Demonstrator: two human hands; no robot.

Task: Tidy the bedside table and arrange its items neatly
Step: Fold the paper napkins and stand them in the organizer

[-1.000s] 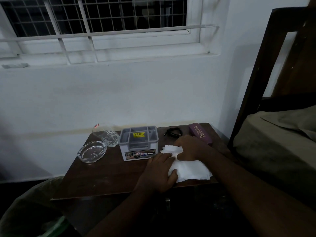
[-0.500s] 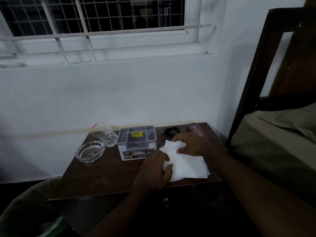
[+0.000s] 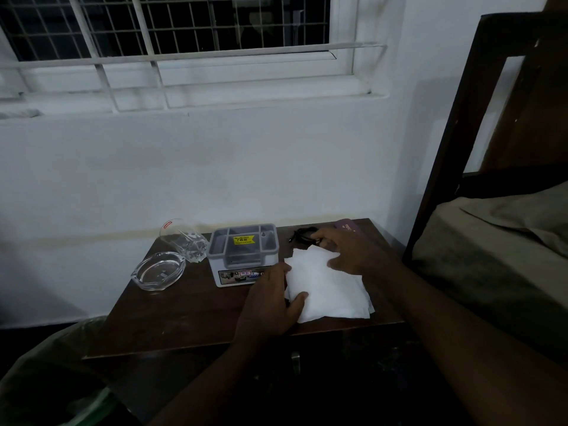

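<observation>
A stack of white paper napkins [image 3: 329,284] lies on the right half of the dark wooden bedside table [image 3: 184,315]. My left hand [image 3: 270,299] grips the stack's left edge, thumb on top. My right hand [image 3: 353,253] rests with spread fingers on the stack's far right corner. A grey plastic organiser box [image 3: 242,253] with a yellow price sticker stands just left of the napkins. A clear tumbler [image 3: 184,241] lies tilted at the back left, with a glass ashtray [image 3: 158,271] in front of it. A black cable [image 3: 302,235] and a maroon case [image 3: 347,226] sit behind my right hand.
A white wall and a barred window rise behind the table. A dark wooden bed frame [image 3: 455,142] with an olive-covered mattress [image 3: 498,250] stands close on the right. A greenish plastic bag [image 3: 61,382] sits on the floor at the lower left.
The crumpled napkin has been flattened onto the stack. My right hand slid from the top left corner to the far right edge, and my left hand shifted to the left edge.
</observation>
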